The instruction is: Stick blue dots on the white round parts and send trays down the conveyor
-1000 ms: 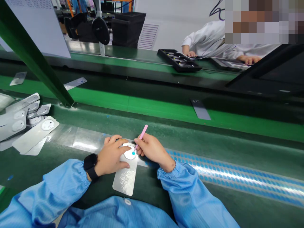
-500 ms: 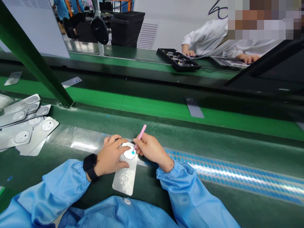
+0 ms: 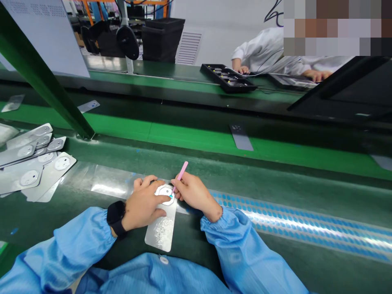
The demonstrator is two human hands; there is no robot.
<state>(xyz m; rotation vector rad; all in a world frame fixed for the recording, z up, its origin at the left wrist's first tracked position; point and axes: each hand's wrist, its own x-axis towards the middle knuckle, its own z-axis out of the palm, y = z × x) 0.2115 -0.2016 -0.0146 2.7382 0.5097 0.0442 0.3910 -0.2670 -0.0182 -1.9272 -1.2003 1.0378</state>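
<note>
A silvery flat plate (image 3: 161,234) with a white octagonal patch near its top lies in front of me. My left hand (image 3: 143,204) rests on it with fingers spread, the index fingertip at a small blue dot (image 3: 171,196) on the patch. Pinched in my right hand (image 3: 192,192) are pink tweezers (image 3: 183,170); their tip meets the plate beside that fingertip. The tip itself is partly hidden. Under my right forearm runs a clear strip of round blue stickers (image 3: 275,216).
Several similar plates (image 3: 30,177) are piled at the left. Beyond the bench runs a green belt (image 3: 196,141) carrying a grey plate (image 3: 241,138). A green post (image 3: 45,73) slants up at the left. Across stands a black tray (image 3: 228,77) near a co-worker's hands.
My left index finger has moved right, onto the blue dot. The grey plate on the belt has shifted left. My right hand and the tweezers stay nearly in place.
</note>
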